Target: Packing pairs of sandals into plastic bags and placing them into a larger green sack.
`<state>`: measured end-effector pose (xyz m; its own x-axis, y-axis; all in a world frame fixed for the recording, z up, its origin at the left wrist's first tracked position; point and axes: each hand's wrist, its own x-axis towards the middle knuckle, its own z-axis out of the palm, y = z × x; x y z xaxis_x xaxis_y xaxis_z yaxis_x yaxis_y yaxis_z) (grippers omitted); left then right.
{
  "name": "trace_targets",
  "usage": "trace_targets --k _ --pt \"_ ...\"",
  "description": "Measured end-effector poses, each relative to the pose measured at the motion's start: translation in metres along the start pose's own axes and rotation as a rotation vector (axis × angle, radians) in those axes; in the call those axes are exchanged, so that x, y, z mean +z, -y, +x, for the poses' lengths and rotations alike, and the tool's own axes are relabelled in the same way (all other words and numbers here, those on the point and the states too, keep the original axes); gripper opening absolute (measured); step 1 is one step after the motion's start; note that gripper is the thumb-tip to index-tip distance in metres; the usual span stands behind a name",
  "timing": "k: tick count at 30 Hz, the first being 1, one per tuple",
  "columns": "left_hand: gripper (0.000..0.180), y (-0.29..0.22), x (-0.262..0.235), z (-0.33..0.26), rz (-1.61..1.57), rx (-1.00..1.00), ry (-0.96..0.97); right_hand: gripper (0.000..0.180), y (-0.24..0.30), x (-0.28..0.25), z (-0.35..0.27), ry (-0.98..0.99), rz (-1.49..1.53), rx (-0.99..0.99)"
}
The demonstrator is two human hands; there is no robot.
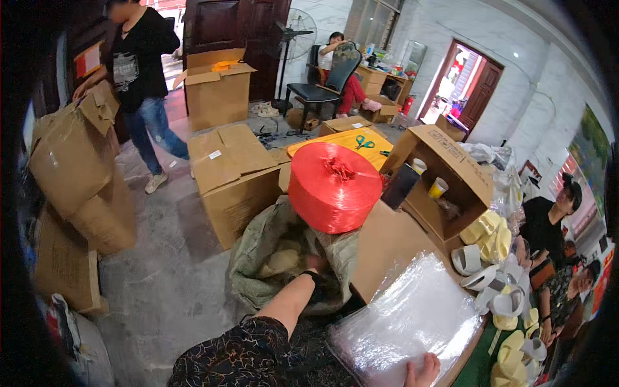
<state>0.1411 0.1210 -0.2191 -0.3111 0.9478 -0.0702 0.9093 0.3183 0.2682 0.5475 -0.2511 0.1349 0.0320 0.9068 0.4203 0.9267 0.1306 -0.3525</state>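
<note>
My left hand (316, 263), with a dark band at the wrist, reaches down into an open grey-green woven sack (248, 264). Its fingers are hidden or blurred inside. Beside it in the sack lies a pale yellowish thing (280, 263), perhaps a slipper. My right hand (423, 370) rests at the near edge of a stack of clear plastic bags (412, 316), fingers apart and holding nothing. Just beyond the sack sits a big roll of red plastic twine (335, 187). White and pale yellow slippers (493, 235) are heaped right of the bags.
A cardboard box (445, 174) lies on its side with cups in it, by a dark box (400, 186). Green scissors (364, 142) lie on a yellow surface. Closed cartons (235, 174) stand left of the sack. One person handles cartons at left; others sit right and at back.
</note>
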Motion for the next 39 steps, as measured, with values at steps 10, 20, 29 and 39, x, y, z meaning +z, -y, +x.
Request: trace_targets --k 10,20,29,39 --pt "0.054 0.094 -0.141 -0.174 -1.292 -0.115 0.385 0.058 0.009 -0.009 -0.006 -0.007 -0.018 0.082" --pt "0.041 0.129 -0.040 -0.262 0.285 0.793 0.694 0.059 -0.002 -0.003 -0.014 -0.034 -0.060 0.058" --pt "0.032 0.124 -0.068 -0.239 -0.004 0.530 0.887 0.059 0.004 -0.007 -0.011 0.000 -0.070 0.087" --pt "0.044 0.173 -0.216 -0.237 0.080 0.682 0.603 0.059 -0.003 -0.004 -0.014 -0.026 -0.015 0.045"
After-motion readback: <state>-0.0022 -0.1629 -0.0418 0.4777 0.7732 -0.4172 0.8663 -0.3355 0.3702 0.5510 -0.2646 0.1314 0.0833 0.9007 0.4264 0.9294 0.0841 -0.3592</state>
